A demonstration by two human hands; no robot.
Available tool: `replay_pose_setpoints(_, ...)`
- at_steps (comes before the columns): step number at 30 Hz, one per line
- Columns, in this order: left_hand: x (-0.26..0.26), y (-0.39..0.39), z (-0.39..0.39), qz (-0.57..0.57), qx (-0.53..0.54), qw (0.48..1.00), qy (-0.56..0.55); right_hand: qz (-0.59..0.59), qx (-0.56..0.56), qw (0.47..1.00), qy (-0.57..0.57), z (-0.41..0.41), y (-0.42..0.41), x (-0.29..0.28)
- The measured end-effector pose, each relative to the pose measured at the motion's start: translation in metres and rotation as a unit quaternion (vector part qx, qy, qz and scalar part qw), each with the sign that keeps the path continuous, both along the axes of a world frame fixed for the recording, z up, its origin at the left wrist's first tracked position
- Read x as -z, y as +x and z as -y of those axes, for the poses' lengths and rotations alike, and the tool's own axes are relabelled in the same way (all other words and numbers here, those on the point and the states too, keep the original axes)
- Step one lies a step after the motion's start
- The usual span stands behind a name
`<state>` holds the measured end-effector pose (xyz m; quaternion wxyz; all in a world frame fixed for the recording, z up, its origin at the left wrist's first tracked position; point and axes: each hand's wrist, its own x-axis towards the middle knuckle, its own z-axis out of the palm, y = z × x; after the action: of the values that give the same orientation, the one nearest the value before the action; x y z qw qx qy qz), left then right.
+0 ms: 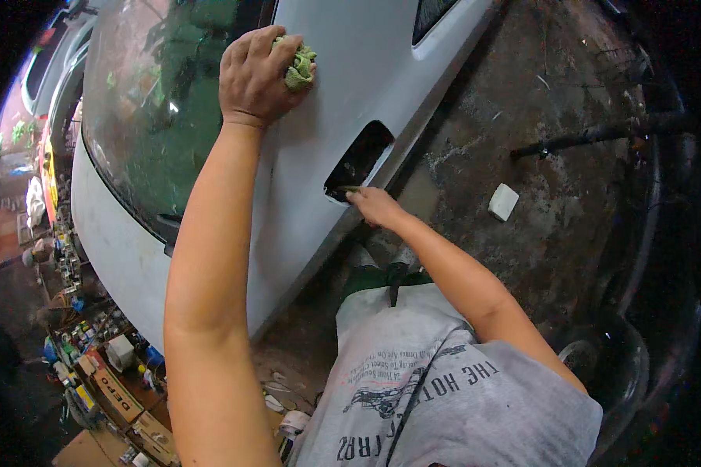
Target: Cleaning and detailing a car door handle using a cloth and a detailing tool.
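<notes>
My left hand (260, 73) presses a crumpled green cloth (299, 69) against the pale painted body panel (304, 152) of a vehicle, beside its large window glass (158, 111). Lower down, an oblong opening (359, 154) with a dark inside is cut through the panel. At the near corner of that opening is my right hand (375, 207), its fingers bent around a small thin brownish piece (349, 188). The fingertips are partly hidden, and what the piece is made of cannot be made out.
A white block (503, 202) lies on the stained concrete floor (473, 262) to the right. Beyond it stretches a dark bar (584, 137). Cardboard boxes (117, 388) and loose bottles and parts crowd the lower left. A wiper arm (168, 233) rests at the glass's lower edge.
</notes>
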<state>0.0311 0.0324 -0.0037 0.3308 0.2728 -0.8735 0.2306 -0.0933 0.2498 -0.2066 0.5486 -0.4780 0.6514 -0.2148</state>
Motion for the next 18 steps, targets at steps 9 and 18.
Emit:
replay_pose_setpoints(9,-0.001,-0.001,0.0,0.012,-0.005,1.0,-0.008,0.177,0.061,0.97,0.156,0.039,0.017,0.015)
replay_pose_setpoints(18,-0.002,0.001,-0.002,0.015,-0.004,1.0,-0.003,0.063,0.008,0.988,-0.138,0.016,0.035,0.015)
